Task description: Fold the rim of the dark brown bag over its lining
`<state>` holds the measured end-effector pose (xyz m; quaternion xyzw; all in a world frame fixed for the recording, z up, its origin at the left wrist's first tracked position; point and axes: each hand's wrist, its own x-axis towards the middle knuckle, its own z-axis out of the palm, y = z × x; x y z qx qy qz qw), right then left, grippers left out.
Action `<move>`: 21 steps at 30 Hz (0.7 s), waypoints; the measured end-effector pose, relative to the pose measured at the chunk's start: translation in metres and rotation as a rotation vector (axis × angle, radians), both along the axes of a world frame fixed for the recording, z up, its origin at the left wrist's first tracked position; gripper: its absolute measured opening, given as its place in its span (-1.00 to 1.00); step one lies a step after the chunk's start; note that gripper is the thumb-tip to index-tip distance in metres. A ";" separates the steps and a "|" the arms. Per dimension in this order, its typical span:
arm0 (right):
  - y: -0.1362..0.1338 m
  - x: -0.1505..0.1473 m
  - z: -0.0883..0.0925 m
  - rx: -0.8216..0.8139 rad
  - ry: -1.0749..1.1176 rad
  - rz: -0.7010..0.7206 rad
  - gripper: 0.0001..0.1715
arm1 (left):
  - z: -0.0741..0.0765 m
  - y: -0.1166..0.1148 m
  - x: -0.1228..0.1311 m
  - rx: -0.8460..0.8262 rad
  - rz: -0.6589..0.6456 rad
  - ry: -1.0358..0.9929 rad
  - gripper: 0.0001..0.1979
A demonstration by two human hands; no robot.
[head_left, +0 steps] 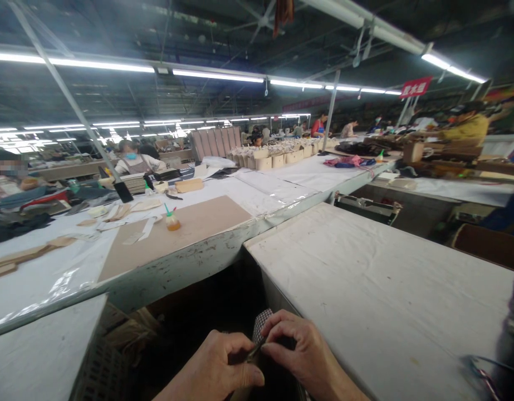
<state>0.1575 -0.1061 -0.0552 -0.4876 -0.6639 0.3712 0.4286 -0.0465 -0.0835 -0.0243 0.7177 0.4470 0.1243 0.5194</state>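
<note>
The left hand [223,359] and right hand [300,346] together pinch one thin piece [255,351]; one bottle [172,220] nearby contains amber liquid [173,226].

The left hand [218,361] and right hand [307,346] pinch a small dark piece [255,351] between their fingers [251,375]. Checked cloth [263,321] shows just beyond the fingers; a white bench [373,289] spreads to their right, a crate [104,370] to their left; farther ahead, a bottle [172,223] stands on a brown mat [213,223].

Small, thin, dark piece [255,352], slanting upward to right, pinched between left grip [223,361] and right grip [302,341]; partly hidden.
</note>
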 end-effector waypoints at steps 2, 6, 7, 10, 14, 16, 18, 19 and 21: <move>-0.001 0.000 0.000 0.007 -0.018 -0.003 -0.88 | 0.005 -0.003 0.001 0.011 -0.002 0.032 -0.79; 0.000 0.004 0.007 -0.093 -0.046 -0.020 -0.78 | 0.012 -0.007 0.001 0.017 -0.030 0.059 -0.81; 0.001 0.006 0.010 -0.125 -0.047 0.002 -0.76 | 0.012 -0.007 0.001 -0.004 -0.040 0.048 -0.80; 0.005 0.011 0.022 -0.171 -0.073 0.216 -0.58 | 0.010 -0.007 -0.001 -0.035 -0.055 -0.019 -0.79; 0.014 0.010 0.031 -0.151 -0.204 0.419 -0.73 | 0.003 -0.003 -0.012 -0.077 -0.054 -0.081 -0.76; 0.019 0.007 0.029 -0.120 -0.248 0.387 -0.75 | 0.002 0.000 -0.025 -0.111 -0.053 -0.116 -0.60; 0.024 0.003 0.025 -0.101 -0.283 0.334 -0.74 | 0.002 0.001 -0.043 -0.146 -0.006 -0.199 -0.40; 0.026 0.001 0.023 -0.098 -0.302 0.309 -0.74 | 0.003 0.001 -0.054 -0.163 0.042 -0.241 -0.34; 0.030 0.000 0.017 -0.098 -0.332 0.262 -0.74 | 0.005 -0.003 -0.077 -0.154 0.170 -0.267 -0.38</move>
